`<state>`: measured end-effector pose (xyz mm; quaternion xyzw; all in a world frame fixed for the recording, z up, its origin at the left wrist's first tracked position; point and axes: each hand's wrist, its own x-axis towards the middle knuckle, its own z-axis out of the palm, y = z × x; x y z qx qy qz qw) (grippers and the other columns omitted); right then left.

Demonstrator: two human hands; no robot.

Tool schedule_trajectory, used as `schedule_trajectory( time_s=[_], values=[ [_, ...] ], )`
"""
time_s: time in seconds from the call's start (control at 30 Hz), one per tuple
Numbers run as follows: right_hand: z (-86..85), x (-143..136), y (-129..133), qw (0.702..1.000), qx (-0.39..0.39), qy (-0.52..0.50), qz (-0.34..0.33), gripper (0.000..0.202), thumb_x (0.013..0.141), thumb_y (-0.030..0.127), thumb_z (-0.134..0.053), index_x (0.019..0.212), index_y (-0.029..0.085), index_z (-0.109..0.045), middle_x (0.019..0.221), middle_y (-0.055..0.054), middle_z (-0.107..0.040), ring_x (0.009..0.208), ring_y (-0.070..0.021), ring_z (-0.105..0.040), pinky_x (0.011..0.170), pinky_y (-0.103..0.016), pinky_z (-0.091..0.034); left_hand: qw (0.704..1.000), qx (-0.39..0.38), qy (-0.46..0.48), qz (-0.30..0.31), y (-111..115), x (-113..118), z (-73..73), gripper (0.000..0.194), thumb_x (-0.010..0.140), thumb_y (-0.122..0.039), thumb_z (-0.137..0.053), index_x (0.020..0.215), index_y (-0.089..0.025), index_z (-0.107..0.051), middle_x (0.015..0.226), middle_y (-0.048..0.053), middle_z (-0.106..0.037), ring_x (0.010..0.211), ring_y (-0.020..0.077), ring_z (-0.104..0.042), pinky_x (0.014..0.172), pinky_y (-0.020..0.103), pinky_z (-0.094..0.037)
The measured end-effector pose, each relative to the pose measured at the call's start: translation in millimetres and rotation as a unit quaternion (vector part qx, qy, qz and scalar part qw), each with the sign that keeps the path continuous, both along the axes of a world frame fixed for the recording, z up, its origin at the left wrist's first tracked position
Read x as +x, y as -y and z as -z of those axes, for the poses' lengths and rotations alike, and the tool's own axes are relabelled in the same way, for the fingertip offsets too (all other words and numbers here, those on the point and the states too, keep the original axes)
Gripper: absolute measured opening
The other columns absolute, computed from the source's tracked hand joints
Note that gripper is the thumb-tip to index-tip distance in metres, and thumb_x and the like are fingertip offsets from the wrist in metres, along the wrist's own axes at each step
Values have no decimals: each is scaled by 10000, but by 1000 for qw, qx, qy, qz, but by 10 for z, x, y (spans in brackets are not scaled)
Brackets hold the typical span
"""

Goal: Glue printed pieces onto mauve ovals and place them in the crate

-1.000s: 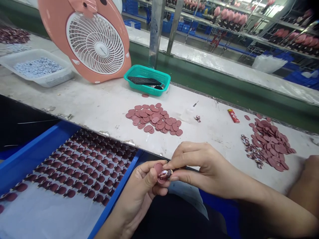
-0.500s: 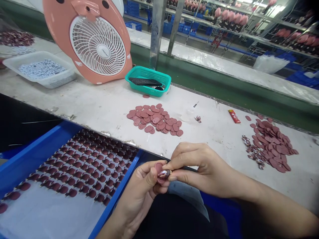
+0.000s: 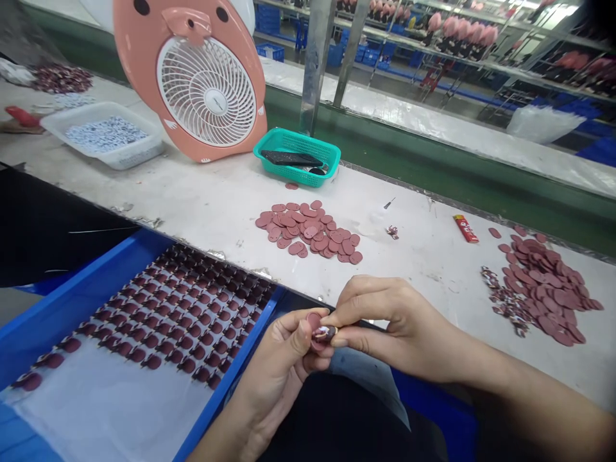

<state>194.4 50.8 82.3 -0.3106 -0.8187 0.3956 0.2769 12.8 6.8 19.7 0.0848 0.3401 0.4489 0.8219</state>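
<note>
My left hand (image 3: 289, 353) pinches a reddish-brown disc piece (image 3: 315, 321) between thumb and fingers, just off the table's front edge. My right hand (image 3: 385, 321) meets it from the right, its thumb and index finger closed on a small dark and white part (image 3: 325, 333) against the disc. Past my hands, a pile of reddish oval pieces (image 3: 310, 232) lies on the white table (image 3: 206, 212). A larger pile of ovals (image 3: 553, 289) is at the right, with small patterned parts (image 3: 510, 305) beside it.
A blue tray (image 3: 91, 282) with rows of dark red pieces stands at lower left. Behind are a pink fan (image 3: 192, 77), a green basket (image 3: 298, 176) and a white tub (image 3: 129, 154). A red packet (image 3: 466, 229) lies right. A person's hand (image 3: 22, 122) shows far left.
The view has shifted slightly, so the table items appear farther right. Both hands keep their hold on the pieces; a person's hand with something red has come into view at far left.
</note>
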Motion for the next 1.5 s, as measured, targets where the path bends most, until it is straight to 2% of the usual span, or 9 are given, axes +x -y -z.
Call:
schedule_trajectory(
  time_s=[0.43, 0.6, 0.7, 0.77, 0.87, 1.0, 1.2, 1.37, 1.5],
  values=[
    [41, -69, -64, 1000, -10, 6, -17, 71, 918, 160, -709, 957, 154, -769, 840, -49, -718, 774, -122, -658, 696, -220, -522, 1000, -23, -10, -12, 34, -64, 22, 366, 561, -358, -973, 827, -158, -822, 614, 5, -717, 502, 68, -631, 509, 143, -566],
    [45, -86, -95, 1000, 3, -6, -11, 113, 902, 157, -727, 1006, 166, -769, 840, -42, -715, 775, -120, -661, 696, -221, -527, 1000, -1, -25, -4, 4, -119, 62, 454, 599, -436, -940, 943, -171, -808, 720, 21, -722, 612, 108, -667, 499, 167, -577],
    [109, -123, -116, 997, 69, -13, 21, 118, 920, 157, -693, 1019, 178, -753, 842, -41, -713, 776, -129, -660, 701, -242, -534, 999, 25, -34, -2, -31, -162, 107, 586, 614, -553, -889, 1048, -176, -777, 852, 53, -731, 713, 150, -695, 495, 196, -590],
    [186, -171, -125, 986, 156, 8, 63, 108, 931, 157, -667, 1012, 181, -734, 841, -42, -709, 761, -140, -648, 690, -267, -527, 996, 25, -72, -52, -50, -169, 128, 573, 602, -533, -904, 1038, -189, -763, 922, 50, -728, 723, 146, -684, 494, 208, -594],
    [318, -276, -118, 944, 301, 65, 118, 106, 938, 154, -646, 1032, 160, -695, 844, -62, -707, 736, -166, -616, 655, -302, -506, 975, 29, -153, -157, -67, -135, 133, 463, 575, -417, -955, 911, -183, -739, 831, 6, -702, 651, 113, -624, 464, 190, -565],
    [437, -437, -76, 893, 421, 100, 126, 152, 932, 115, -639, 1084, 112, -648, 796, -82, -699, 692, -184, -582, 611, -317, -498, 958, 62, -195, -203, -92, -89, 120, 415, 572, -355, -963, 844, -175, -707, 744, -8, -684, 652, 128, -621, 452, 182, -536],
    [575, -662, -94, 896, 423, 88, 100, 174, 939, 87, -616, 1107, 123, -643, 817, -81, -707, 712, -182, -588, 627, -312, -501, 943, 52, -230, -234, -78, -202, 166, 381, 614, -398, -930, 804, -170, -690, 727, -17, -645, 623, 119, -590, 450, 188, -522],
    [648, -878, -69, 905, 404, 94, 97, 133, 946, 115, -607, 1060, 118, -675, 779, -68, -693, 664, -176, -546, 608, -311, -483, 930, 35, -268, -249, -40, -333, 194, 387, 663, -468, -876, 841, -184, -682, 819, 4, -657, 717, 157, -634, 478, 215, -539],
    [568, -858, 104, 909, 407, 65, 64, 175, 894, 152, -710, 1061, 116, -674, 753, -48, -699, 621, -159, -538, 559, -298, -455, 902, -1, -342, -263, 71, -675, 362, 412, 681, -495, -835, 912, -202, -661, 905, 30, -687, 818, 214, -693, 545, 270, -563]
  ],
)
